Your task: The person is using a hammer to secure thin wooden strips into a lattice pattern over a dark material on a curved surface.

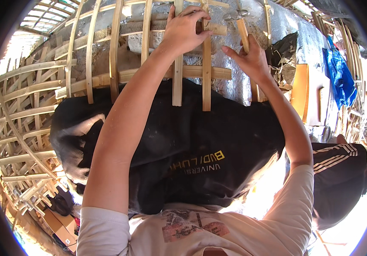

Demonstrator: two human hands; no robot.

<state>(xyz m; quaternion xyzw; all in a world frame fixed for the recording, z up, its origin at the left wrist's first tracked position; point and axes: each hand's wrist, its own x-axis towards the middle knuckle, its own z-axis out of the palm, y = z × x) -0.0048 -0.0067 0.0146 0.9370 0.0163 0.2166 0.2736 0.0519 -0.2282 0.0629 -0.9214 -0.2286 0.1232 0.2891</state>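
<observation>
My left hand (184, 30) is at the top of a wooden lattice, its fingers and thumb curled around an upright slat (206, 77) where it crosses a horizontal slat (217, 30). Whether a nail is between the fingertips is too small to tell. To the right of it, my right hand (255, 59) grips a hammer (243, 33) by its light wooden handle, thumb stretched out to the side. The metal head is raised, apart from the slats. A lower horizontal slat (217, 73) crosses the uprights, whose near ends lie over black cloth on my lap.
Black cloth (200, 141) with printed lettering covers my legs. Stacked lattice panels (26, 111) stand at the left. Silvery sheeting (234, 85) lies beneath the slats. On the right are a blue plastic bag (339, 79) and a person's dark striped clothing (339, 179). Cardboard (60, 226) lies lower left.
</observation>
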